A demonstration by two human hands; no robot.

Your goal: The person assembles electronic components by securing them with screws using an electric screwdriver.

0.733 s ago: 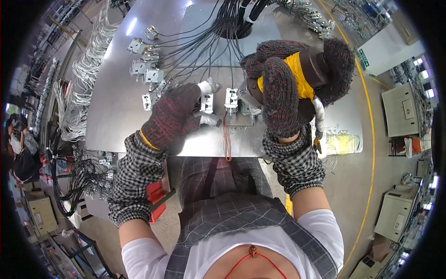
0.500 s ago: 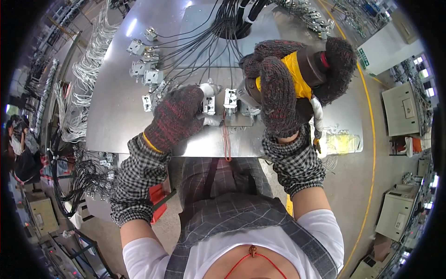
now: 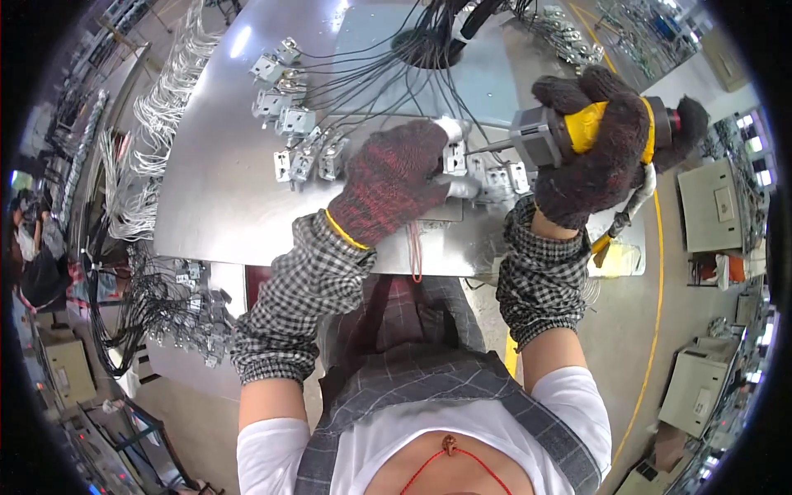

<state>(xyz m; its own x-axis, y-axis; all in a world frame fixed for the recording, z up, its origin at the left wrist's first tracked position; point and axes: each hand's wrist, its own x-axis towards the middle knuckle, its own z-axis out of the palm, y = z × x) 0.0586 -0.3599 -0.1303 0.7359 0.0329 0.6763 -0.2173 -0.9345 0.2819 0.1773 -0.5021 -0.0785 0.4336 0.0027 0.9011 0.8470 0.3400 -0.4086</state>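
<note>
Connector (image 3: 454, 159), upper centre of frame; left hand (image 3: 394, 172) nearly closed, pinching it. Likely light, stiff, slick: best held by its edges. Right hand (image 3: 609, 153) wrapped round driver (image 3: 538, 138), probably heavier, gripped by body.

The left hand's knitted glove (image 3: 389, 175) is maroon flecked with black, edged yellow at the cuff, with white-wrapped fingers (image 3: 459, 189). The right hand's knitted glove (image 3: 612, 161) looks darker, around a dark grey power tool (image 3: 536, 137) banded in yellow. Black-and-white check covers the cloth oversleeves (image 3: 304, 289); thin pale lines cross the dark grey apron (image 3: 412, 371). Silver: the metal table (image 3: 227, 223) and boxy metal parts (image 3: 454, 158). The looped cord (image 3: 417, 278) is red.
</note>
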